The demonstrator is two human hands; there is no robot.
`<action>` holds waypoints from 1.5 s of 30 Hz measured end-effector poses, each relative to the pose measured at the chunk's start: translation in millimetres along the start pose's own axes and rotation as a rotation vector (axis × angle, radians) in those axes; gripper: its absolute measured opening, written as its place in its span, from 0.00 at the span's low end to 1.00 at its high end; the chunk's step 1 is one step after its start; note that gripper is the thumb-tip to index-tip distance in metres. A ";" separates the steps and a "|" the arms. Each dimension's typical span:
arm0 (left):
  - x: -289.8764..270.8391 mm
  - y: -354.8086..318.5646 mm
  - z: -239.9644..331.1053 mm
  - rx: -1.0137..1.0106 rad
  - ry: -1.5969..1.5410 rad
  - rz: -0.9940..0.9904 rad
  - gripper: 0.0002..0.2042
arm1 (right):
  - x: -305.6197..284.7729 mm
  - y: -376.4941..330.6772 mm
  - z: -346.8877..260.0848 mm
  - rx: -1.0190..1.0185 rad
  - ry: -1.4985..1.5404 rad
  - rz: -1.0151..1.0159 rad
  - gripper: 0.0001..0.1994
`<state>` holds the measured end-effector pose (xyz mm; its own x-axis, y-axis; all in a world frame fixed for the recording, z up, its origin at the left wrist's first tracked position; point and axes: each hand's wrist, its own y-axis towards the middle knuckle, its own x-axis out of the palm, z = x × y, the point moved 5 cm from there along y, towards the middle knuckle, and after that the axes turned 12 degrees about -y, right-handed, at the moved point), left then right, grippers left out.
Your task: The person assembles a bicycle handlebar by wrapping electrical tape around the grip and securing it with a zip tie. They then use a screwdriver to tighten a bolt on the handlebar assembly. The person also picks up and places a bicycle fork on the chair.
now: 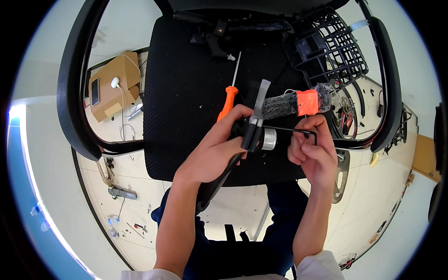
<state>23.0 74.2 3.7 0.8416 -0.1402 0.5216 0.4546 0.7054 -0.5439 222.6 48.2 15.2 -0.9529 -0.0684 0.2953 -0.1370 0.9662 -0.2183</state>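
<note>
Closest to us is the clamp (251, 135), a black piece held above the chair's seat (172, 88), with its silver lever (261, 95) pointing away from us. Our left hand (210, 156) is wrapped round the clamp, thumb and fingers closed on it. A silver cylinder (269, 139) sticks out on its right side, and a black bar (218, 183) runs from below our left hand toward the lower left.

Our right hand (318, 161) has its fingers curled in, pinching the hex key (282, 128) near its bend. The key's long arm reaches left to the clamp; we cannot tell whether its tip is seated.

Beyond our left hand, we see an orange-handled screwdriver (230, 95) on the seat, shaft pointing away. Right of the lever lies a plastic-wrapped packet (280, 107) with an orange label (307, 102). Farther back are a black bracket (215, 44) and, on the right, a black basket (322, 51).
</note>
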 end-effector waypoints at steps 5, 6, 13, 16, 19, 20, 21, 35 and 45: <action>1.7 -5.2 5.8 -0.021 -0.069 0.035 0.24 | 10.3 -1.9 -9.2 -0.041 0.201 -0.089 0.18; 2.1 -5.3 6.4 -0.032 -0.076 0.035 0.24 | 10.2 -1.8 -11.9 -0.045 0.192 -0.107 0.19; 12.5 -1.6 3.5 -0.078 -0.266 -0.046 0.27 | -10.5 -8.8 -14.9 -0.154 0.144 -0.192 0.30; 20.8 0.2 1.9 -0.101 -0.272 -0.046 0.28 | -18.5 -9.2 -15.5 -0.233 0.084 -0.155 0.30; 22.3 3.0 1.0 -0.089 -0.268 -0.064 0.27 | -23.1 -8.7 -18.5 -0.248 0.044 -0.097 0.28; 22.0 3.9 0.1 -0.084 -0.246 -0.073 0.27 | -24.1 -8.5 -19.6 -0.246 0.033 -0.078 0.27; 21.7 5.0 -1.2 -0.080 -0.225 -0.082 0.27 | -24.4 -8.5 -20.6 -0.253 0.037 -0.080 0.25; 27.8 8.6 0.5 -0.044 -0.210 -0.063 0.30 | -15.9 -4.0 -19.1 -0.200 0.435 -0.035 0.19; 14.7 3.2 2.8 -0.035 -0.184 -0.037 0.29 | -21.9 -16.1 -27.2 -0.335 -0.592 0.406 0.18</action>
<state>36.0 76.4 11.4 0.7577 -0.0338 0.6518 0.4971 0.6769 -0.5429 253.1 41.0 37.5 -0.9094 0.2757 -0.3116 0.2514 0.9609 0.1164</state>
